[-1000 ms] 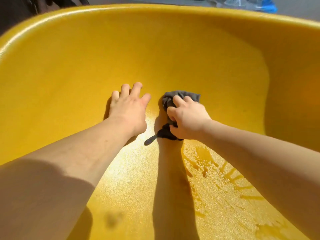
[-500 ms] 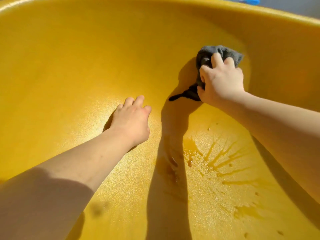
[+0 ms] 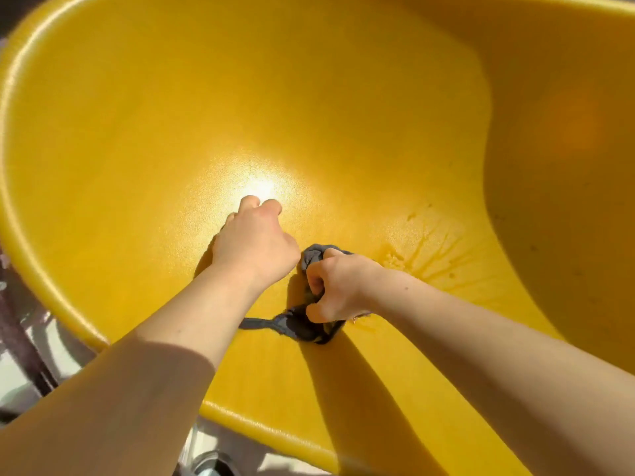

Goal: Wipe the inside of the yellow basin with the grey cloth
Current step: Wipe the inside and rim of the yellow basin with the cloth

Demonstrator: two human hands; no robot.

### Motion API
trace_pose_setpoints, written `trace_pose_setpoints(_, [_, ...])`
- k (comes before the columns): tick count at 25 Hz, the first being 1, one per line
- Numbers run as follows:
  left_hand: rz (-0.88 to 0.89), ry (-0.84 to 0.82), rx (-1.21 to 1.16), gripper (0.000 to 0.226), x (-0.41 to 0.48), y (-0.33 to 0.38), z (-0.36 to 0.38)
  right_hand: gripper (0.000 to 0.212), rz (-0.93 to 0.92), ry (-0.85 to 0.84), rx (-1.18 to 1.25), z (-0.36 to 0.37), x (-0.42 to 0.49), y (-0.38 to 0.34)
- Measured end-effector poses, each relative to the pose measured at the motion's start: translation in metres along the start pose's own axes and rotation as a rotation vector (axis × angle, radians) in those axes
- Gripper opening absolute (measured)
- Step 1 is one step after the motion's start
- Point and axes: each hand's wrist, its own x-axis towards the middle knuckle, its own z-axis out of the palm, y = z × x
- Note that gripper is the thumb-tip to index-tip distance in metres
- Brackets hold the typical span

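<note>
A large yellow basin [image 3: 120, 139] fills nearly the whole view. My right hand [image 3: 338, 286] is shut on the bunched grey cloth [image 3: 302, 326] and presses it against the basin floor near the middle; a strip of cloth trails out to the left. My left hand [image 3: 256, 242] rests just left of it on the floor, fingers curled under, holding nothing. Wet streaks and droplets [image 3: 429, 249] mark the floor to the right of the cloth.
The basin's near rim [image 3: 275, 431] runs across the bottom of the view. Below it lies a pale surface with a round metal fitting [image 3: 214, 465]. Dark shapes show beyond the left rim [image 3: 20, 331]. The right wall is in shadow.
My right hand has pulled the cloth from high on the far right wall down to the floor beside my left hand. My left fingers have curled. The view has tilted so the near rim shows.
</note>
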Motion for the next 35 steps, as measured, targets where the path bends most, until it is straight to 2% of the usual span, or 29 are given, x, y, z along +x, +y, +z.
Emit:
trace_pose_setpoints(2, [0.065,-0.053,-0.011,0.052,-0.006,-0.003,0.004,0.026,-0.060,-0.074,-0.068,0.007,-0.017,0.004])
trace_pose_setpoints(4, [0.151,-0.096,-0.006,0.053,-0.005,-0.005,0.006,0.026,-0.029,-0.026,-0.124,0.007,-0.019,0.021])
trace_pose_setpoints(7, [0.215,-0.115,-0.015,0.055,0.003,-0.009,0.011,0.026,0.207,0.159,-0.164,-0.018,0.000,0.070])
trace_pose_setpoints(9, [0.231,-0.113,-0.018,0.052,0.007,-0.011,0.016,0.033,0.399,0.317,-0.163,-0.036,0.012,0.098])
trace_pose_setpoints(12, [0.227,-0.089,-0.012,0.046,0.015,-0.017,0.013,0.035,0.500,0.410,-0.108,-0.035,0.026,0.102])
trace_pose_setpoints(14, [0.216,-0.086,-0.019,0.045,0.016,-0.019,0.006,0.031,0.466,0.345,-0.026,-0.023,0.027,0.078])
trace_pose_setpoints(17, [0.209,-0.117,-0.001,0.043,0.011,-0.025,-0.004,0.027,0.318,0.218,0.097,0.001,0.014,0.019])
trace_pose_setpoints(22, [0.220,-0.204,0.022,0.034,-0.006,-0.052,-0.026,0.023,0.103,0.120,0.204,0.032,-0.018,-0.067])
trace_pose_setpoints(24, [0.212,-0.209,0.039,0.032,-0.012,-0.063,-0.036,0.023,0.096,0.185,0.310,0.038,-0.016,-0.081])
trace_pose_setpoints(26, [0.199,-0.189,0.042,0.031,-0.016,-0.071,-0.049,0.022,0.108,0.295,0.521,0.040,-0.007,-0.093])
trace_pose_setpoints(28, [0.193,-0.146,0.020,0.030,-0.020,-0.077,-0.062,0.028,0.118,0.384,0.775,0.039,0.002,-0.106])
trace_pose_setpoints(29, [0.196,-0.124,0.007,0.030,-0.021,-0.080,-0.068,0.032,0.114,0.408,0.816,0.039,0.005,-0.113])
trace_pose_setpoints(31, [0.210,-0.092,-0.021,0.029,-0.023,-0.087,-0.075,0.034,0.067,0.389,0.764,0.042,0.002,-0.124])
trace_pose_setpoints(35, [0.217,-0.129,-0.049,0.028,-0.025,-0.082,-0.065,0.027,-0.083,0.164,0.594,0.041,-0.034,-0.115])
